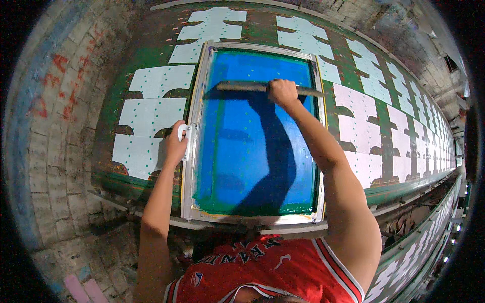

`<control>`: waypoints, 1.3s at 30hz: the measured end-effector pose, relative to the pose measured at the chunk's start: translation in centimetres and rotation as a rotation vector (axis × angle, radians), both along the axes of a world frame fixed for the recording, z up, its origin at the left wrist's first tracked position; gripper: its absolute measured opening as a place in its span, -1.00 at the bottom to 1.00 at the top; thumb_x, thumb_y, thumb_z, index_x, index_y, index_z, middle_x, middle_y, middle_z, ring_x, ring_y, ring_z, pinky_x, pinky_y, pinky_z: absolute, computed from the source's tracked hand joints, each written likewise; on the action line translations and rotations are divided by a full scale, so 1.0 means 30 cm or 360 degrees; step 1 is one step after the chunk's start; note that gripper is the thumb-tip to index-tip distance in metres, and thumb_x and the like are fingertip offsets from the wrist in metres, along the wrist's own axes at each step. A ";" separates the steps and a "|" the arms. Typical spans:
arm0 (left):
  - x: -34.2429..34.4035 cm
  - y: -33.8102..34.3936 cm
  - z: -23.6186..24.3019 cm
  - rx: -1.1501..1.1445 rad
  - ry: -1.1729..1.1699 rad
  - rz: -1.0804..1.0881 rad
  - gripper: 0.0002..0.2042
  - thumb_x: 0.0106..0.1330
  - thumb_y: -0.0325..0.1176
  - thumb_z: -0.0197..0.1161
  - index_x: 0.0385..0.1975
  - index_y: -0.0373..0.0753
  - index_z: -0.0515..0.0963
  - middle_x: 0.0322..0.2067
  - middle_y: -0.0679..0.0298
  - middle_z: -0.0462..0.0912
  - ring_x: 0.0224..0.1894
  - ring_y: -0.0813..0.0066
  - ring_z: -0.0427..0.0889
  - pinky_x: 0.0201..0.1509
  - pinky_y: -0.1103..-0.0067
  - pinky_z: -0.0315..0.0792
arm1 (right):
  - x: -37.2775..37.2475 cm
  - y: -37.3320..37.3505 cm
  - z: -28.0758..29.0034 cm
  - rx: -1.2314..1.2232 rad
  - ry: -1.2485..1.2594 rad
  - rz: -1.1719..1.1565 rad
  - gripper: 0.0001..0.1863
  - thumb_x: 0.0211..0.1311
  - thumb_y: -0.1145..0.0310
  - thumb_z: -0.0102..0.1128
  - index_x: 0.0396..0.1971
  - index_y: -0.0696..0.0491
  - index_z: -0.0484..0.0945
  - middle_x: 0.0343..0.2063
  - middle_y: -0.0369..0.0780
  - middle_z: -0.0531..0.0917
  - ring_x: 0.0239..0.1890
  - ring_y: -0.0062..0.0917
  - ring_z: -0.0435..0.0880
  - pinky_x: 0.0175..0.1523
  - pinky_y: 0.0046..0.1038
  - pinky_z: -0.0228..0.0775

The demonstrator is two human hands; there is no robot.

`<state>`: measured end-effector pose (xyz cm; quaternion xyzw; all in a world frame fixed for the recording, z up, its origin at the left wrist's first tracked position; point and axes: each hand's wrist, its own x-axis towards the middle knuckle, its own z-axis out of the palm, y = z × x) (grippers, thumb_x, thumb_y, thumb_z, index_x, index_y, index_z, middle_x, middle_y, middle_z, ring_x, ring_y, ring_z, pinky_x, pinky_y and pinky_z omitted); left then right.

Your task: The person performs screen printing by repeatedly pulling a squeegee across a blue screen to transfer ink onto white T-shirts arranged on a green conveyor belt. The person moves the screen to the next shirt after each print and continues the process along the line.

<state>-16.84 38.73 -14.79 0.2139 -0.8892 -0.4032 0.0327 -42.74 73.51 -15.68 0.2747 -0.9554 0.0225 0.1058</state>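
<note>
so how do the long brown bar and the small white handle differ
The long brown bar spans the blue screen; the small white handle sits on the left rail of the silver frame. The bar is far longer than the handle. Both are held: bar in the right hand, handle in the left hand.

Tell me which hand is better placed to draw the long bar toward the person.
Right, I'd judge: the right hand grips the long bar toward the far end of the blue screen. The left hand holds the white handle at the left side of the frame.
</note>
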 end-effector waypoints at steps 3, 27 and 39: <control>0.002 -0.006 -0.004 -0.0037 -0.0085 0.0025 -0.36 0.17 -0.64 0.24 0.27 0.09 0.39 -0.10 0.11 0.74 -0.06 0.15 0.72 0.02 0.32 0.54 | -0.171 -0.035 0.021 0.0037 -0.0038 -0.0075 -0.85 0.01 0.27 0.29 -0.49 0.02 0.72 -0.41 -0.08 0.76 -0.32 -0.15 0.79 -0.27 -0.11 0.62; 0.003 -0.006 0.001 -0.0133 0.0009 -0.0026 -0.37 0.18 -0.61 0.26 0.27 0.11 0.39 -0.16 0.15 0.76 -0.12 0.12 0.73 0.00 0.29 0.54 | -0.288 -0.040 0.150 0.0013 -0.0366 -0.0295 -0.71 0.03 0.28 0.21 -0.27 0.03 0.76 -0.23 0.00 0.76 -0.13 -0.07 0.76 0.00 -0.10 0.61; 0.003 -0.045 -0.060 -0.0136 0.0066 -0.0105 -0.34 0.17 -0.61 0.22 0.31 0.08 0.35 -0.06 0.07 0.72 -0.04 0.02 0.70 0.05 0.24 0.52 | 0.563 0.078 0.121 0.0069 -0.0292 -0.0067 -0.85 -0.05 0.25 0.31 -0.55 0.01 0.72 -0.45 -0.07 0.75 -0.37 -0.17 0.79 -0.29 -0.15 0.63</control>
